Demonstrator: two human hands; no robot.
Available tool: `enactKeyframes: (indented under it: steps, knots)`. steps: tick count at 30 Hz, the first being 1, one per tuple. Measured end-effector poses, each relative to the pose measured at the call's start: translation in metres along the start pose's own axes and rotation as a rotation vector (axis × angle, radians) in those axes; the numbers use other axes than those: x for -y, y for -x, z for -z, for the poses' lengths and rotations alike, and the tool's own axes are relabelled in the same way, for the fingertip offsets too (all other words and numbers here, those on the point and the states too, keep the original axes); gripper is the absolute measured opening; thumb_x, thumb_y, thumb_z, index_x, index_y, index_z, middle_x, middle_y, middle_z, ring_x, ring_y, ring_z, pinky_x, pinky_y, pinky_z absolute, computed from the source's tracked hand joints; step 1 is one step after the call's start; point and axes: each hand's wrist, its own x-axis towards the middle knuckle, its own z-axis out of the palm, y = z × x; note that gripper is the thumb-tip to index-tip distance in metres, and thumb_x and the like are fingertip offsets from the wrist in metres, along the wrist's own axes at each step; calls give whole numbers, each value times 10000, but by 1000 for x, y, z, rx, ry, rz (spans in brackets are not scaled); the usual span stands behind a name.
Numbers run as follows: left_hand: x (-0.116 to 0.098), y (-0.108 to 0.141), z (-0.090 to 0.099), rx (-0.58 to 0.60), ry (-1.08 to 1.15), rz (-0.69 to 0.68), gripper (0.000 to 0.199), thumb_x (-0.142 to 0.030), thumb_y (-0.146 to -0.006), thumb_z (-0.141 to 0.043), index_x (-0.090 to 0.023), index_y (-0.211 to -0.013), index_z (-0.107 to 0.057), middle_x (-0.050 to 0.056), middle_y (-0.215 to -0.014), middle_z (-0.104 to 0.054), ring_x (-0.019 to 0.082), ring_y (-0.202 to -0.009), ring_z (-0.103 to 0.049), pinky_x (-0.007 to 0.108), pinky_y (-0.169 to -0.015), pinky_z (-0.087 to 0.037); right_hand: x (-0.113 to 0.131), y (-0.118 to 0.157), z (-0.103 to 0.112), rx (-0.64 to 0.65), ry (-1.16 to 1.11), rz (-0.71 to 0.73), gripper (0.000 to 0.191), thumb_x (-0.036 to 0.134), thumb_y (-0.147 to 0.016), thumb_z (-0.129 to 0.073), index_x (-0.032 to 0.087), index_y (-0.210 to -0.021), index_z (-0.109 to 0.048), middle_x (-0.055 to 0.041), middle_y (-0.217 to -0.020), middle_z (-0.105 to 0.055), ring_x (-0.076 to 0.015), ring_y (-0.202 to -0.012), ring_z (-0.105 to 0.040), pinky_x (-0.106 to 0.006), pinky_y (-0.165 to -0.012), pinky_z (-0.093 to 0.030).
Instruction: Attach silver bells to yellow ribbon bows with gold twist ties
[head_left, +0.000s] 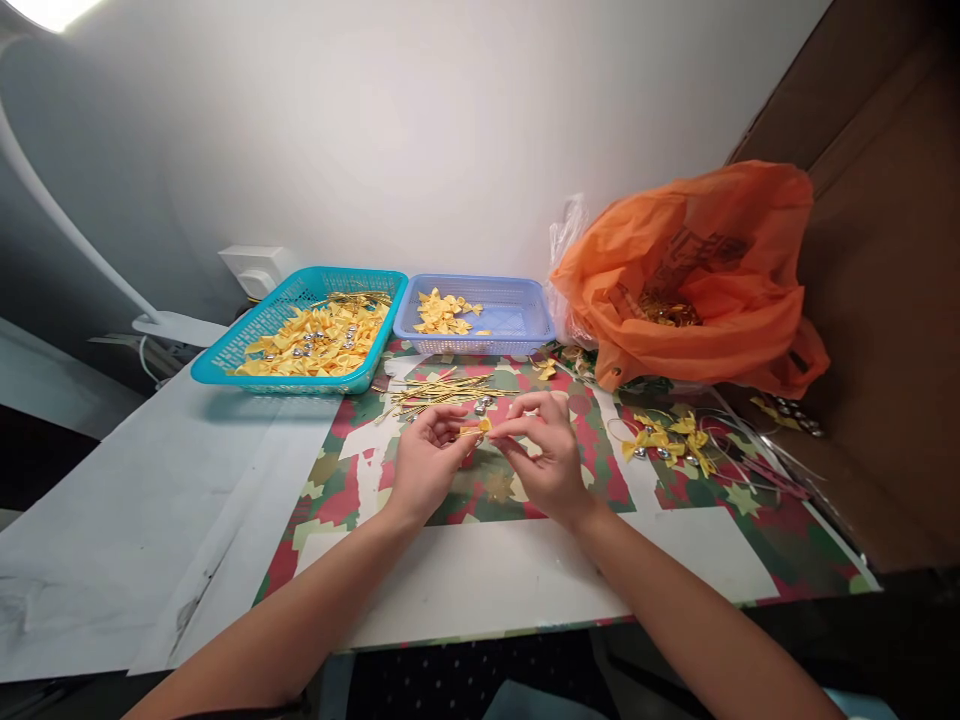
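Near the middle of the patterned table cover, my left hand is closed in a pinch on a small yellow bow. My right hand meets it from the right, its thumb and finger pinched at the bow's right end; whether a thin tie is between them is too small to tell. Just beyond my fingers lie a few silver bells and a loose pile of gold twist ties.
A teal basket of yellow bows, ties and bells stands at the back left. Beside it is a blue basket with some bows. An orange bag stands at the right, with bows with bells in front.
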Motion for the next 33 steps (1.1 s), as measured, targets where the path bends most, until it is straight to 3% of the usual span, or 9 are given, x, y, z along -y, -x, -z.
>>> enactKeyframes:
  steps: [3,7,12,20,28,33]
  knots:
    - [-2,-2,1,-31,6,36,418,-316,-571,-851,-162,-883,-619,29,-758,-690,147,-660,-639,230,-549,-497,6,-5,18,-88,-206,-16,106,228,-898,-604,267,-832,-677,-29,-903,-651,-186,-890,-610,-360,-774,-489]
    - [-3,-3,2,-38,17,95,448,-325,-565,-863,-157,-904,-622,-8,-681,-652,133,-604,-628,230,-537,-478,7,-12,41,-211,-407,-221,116,349,-915,-587,254,-848,-585,-29,-891,-722,-167,-685,-679,-331,-626,-529]
    - [-4,-4,1,-10,47,140,458,-313,-551,-867,-165,-904,-615,-22,-657,-661,134,-590,-632,232,-540,-458,4,-18,49,-156,-546,-354,243,465,-875,-623,238,-857,-537,-1,-737,-711,-147,-540,-664,-300,-556,-557]
    - [-3,-7,1,18,71,179,450,-269,-562,-848,-174,-926,-600,-39,-631,-651,102,-538,-588,205,-500,-409,0,-20,49,-191,-636,-351,241,474,-838,-667,251,-862,-577,47,-599,-614,-133,-524,-630,-280,-538,-550]
    - [-3,-8,2,52,142,252,508,-253,-563,-853,-178,-970,-559,-28,-642,-653,119,-614,-630,204,-546,-458,-1,-19,51,-207,-669,-373,213,446,-843,-672,250,-866,-593,47,-602,-623,-116,-499,-596,-267,-533,-529]
    - [0,-8,2,103,144,240,521,-246,-586,-841,-178,-1004,-538,-28,-657,-657,109,-581,-603,268,-629,-530,-2,-24,58,-285,-698,-339,186,418,-830,-699,258,-842,-606,58,-587,-618,-94,-487,-573,-232,-511,-515]
